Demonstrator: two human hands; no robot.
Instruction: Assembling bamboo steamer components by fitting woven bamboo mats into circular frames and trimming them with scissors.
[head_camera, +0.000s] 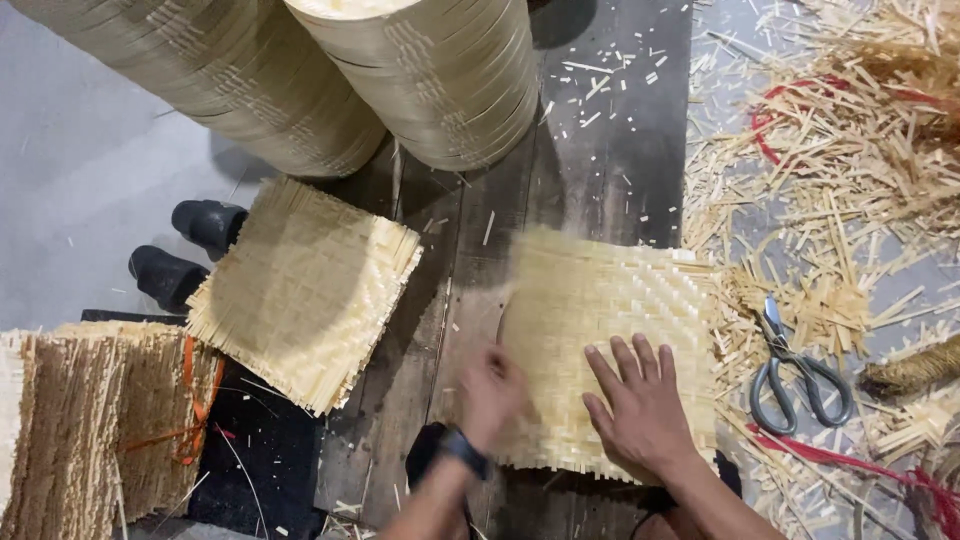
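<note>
A square woven bamboo mat (610, 300) lies on a dark wooden board (610, 150) in front of me. My right hand (640, 405) rests flat on the mat's near part, fingers spread. My left hand (490, 395), blurred with motion, is at the mat's left edge, fingers curled on or over that edge; a dark band is on its wrist. A second woven mat (305, 290) lies to the left, partly over the board's edge.
Two tall stacks of round bamboo hoops (430, 70) stand at the back. Scissors (795, 375) lie to the right among bamboo offcuts (850, 150) and red string. A tied bundle of mats (100, 420) sits at the left, next to black shoes (185, 250).
</note>
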